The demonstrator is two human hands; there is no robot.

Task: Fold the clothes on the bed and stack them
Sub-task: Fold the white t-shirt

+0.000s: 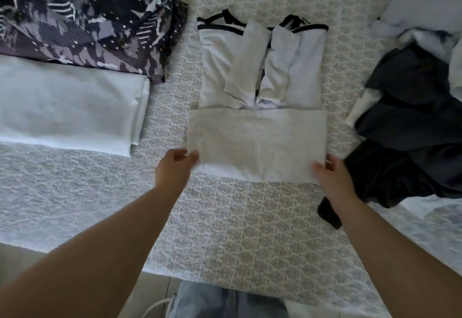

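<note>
Head view: patterned bedspread (250,230) carries folded and loose clothes (257,142)

A pale bedspread (250,217) with a repeating lattice pattern covers the bed, its near edge running across the lower part of the view. Below that edge shows a strip of light floor (150,290), and light blue jeans (225,302) at the bottom centre.

No readable text, labels, brands or numbers on any garment or bedding.
</note>
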